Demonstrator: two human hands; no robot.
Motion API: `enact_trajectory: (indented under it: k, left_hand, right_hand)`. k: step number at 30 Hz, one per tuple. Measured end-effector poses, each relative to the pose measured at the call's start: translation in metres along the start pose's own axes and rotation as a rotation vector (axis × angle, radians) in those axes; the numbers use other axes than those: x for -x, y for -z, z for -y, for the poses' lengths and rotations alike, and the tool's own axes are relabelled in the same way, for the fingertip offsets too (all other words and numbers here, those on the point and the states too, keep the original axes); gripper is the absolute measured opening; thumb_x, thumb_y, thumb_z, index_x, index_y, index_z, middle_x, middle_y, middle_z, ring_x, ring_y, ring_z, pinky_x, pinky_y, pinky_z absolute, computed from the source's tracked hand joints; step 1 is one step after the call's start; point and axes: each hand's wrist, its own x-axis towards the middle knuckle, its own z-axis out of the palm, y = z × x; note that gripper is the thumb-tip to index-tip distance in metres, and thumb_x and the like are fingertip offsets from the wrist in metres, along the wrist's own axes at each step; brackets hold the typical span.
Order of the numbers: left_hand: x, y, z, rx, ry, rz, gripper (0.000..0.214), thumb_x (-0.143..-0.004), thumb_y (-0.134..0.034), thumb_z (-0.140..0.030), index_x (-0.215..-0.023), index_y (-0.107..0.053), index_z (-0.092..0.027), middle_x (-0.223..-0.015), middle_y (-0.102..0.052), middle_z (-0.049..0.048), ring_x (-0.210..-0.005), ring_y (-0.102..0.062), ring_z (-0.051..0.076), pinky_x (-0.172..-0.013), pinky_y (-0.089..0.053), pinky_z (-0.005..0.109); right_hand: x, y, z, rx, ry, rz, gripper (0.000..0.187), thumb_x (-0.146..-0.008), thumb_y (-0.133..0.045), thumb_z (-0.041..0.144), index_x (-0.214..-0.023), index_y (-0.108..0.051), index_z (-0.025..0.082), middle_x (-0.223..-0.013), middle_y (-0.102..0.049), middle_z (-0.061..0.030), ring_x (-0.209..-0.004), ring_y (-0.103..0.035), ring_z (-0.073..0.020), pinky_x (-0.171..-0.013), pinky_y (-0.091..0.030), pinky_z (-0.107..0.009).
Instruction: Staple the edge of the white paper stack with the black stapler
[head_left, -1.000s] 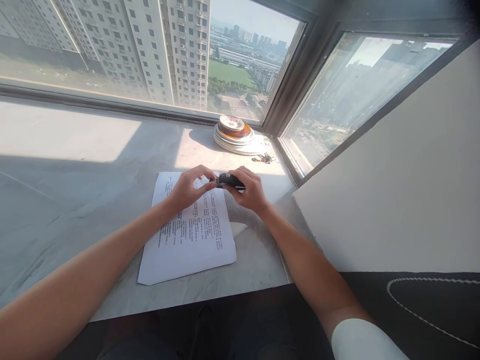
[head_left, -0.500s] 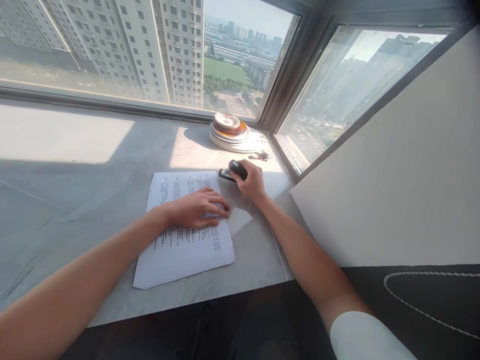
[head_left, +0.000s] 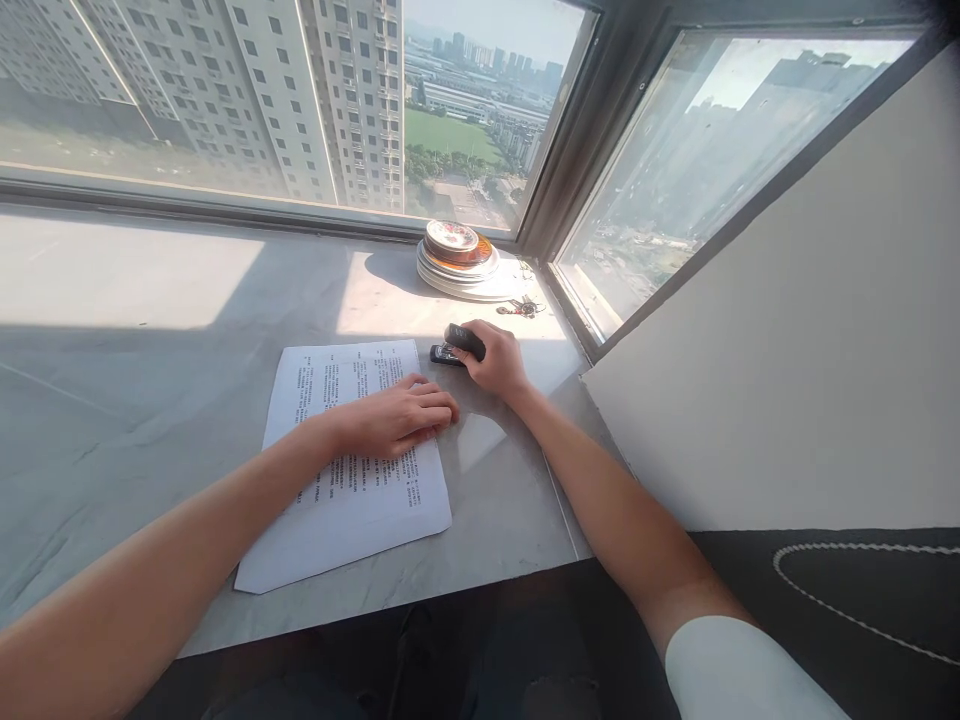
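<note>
A printed sheet of paper lies on the grey marble-patterned counter; whether more sheets lie under it I cannot tell. My left hand rests palm down across its right part, fingers stretched over the right edge, their tips bent down towards the counter. It grips nothing that I can see. My right hand is closed around a black stapler, just right of the paper's top right corner. The stapler's jaw points left and gapes, slightly apart from the paper's edge.
Behind the stapler a stack of plates stands near the window corner. A small bunch of keys lies in front of it. A white wall bounds the counter on the right. Its front edge runs below the paper.
The paper has slid left and slightly towards me, under my left hand. My left fingers have drawn closer together. My right hand has shifted a little left with the stapler.
</note>
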Motion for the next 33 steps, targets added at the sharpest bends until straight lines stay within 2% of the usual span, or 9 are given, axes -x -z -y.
enact_trajectory:
  k: [3,9,14,19,23,33]
  left_hand:
    - [0.0002,0.0015,-0.0009,-0.023,0.015,0.062,0.020,-0.105,-0.049,-0.017,-0.108,-0.066,-0.028,-0.120,-0.075,0.0059,-0.104,-0.070,0.027,-0.111,-0.040,0.049]
    - [0.0005,0.0039,-0.0009,-0.065,0.068,0.100,0.021,-0.109,-0.042,-0.022,-0.096,-0.058,-0.026,-0.088,-0.067,0.0038,-0.088,-0.062,0.026,-0.102,-0.041,0.048]
    - [0.0012,0.0041,0.0021,-0.018,0.042,0.057,0.023,-0.105,-0.048,-0.018,-0.106,-0.068,-0.030,-0.094,-0.071,0.0034,-0.090,-0.063,0.026,-0.106,-0.040,0.048]
    - [0.0023,0.0034,0.0043,-0.047,0.045,0.086,0.027,-0.105,-0.046,-0.018,-0.098,-0.069,-0.031,-0.090,-0.067,0.0037,-0.090,-0.062,0.027,-0.107,-0.039,0.049]
    - [0.0027,0.0028,0.0052,-0.019,0.042,0.041,0.023,-0.100,-0.053,-0.016,-0.095,-0.069,-0.031,-0.088,-0.068,0.0027,-0.086,-0.062,0.026,-0.103,-0.041,0.047]
    - [0.0025,0.0029,0.0059,0.008,0.053,0.046,0.022,-0.101,-0.052,-0.021,-0.098,-0.071,-0.032,-0.087,-0.068,0.0030,-0.084,-0.061,0.025,-0.103,-0.041,0.047]
  right_hand:
    - [-0.0002,0.0000,-0.0005,0.009,0.002,0.001,0.021,-0.090,-0.069,0.030,-0.110,-0.070,0.023,-0.107,-0.077,-0.0068,-0.097,-0.068,-0.0280,-0.086,-0.052,-0.040]
    - [-0.0008,0.0000,-0.0027,0.010,0.004,-0.005,0.021,-0.089,-0.070,0.030,-0.109,-0.071,0.023,-0.107,-0.078,-0.0066,-0.096,-0.068,-0.0278,-0.086,-0.052,-0.040]
    - [-0.0016,-0.0006,-0.0042,0.030,-0.003,0.003,0.022,-0.089,-0.071,0.031,-0.110,-0.071,0.023,-0.106,-0.077,-0.0063,-0.096,-0.068,-0.0280,-0.086,-0.051,-0.040]
    - [-0.0017,-0.0002,-0.0037,0.041,-0.001,0.014,0.022,-0.089,-0.072,0.031,-0.110,-0.071,0.024,-0.106,-0.078,-0.0063,-0.096,-0.068,-0.0283,-0.085,-0.051,-0.039]
    - [-0.0018,-0.0002,-0.0033,0.050,0.000,0.022,0.021,-0.089,-0.071,0.031,-0.109,-0.071,0.024,-0.106,-0.078,-0.0062,-0.096,-0.068,-0.0284,-0.085,-0.051,-0.039]
    - [-0.0011,-0.0001,-0.0025,0.058,0.008,0.029,0.022,-0.089,-0.071,0.029,-0.110,-0.071,0.024,-0.106,-0.077,-0.0063,-0.096,-0.068,-0.0285,-0.085,-0.051,-0.039]
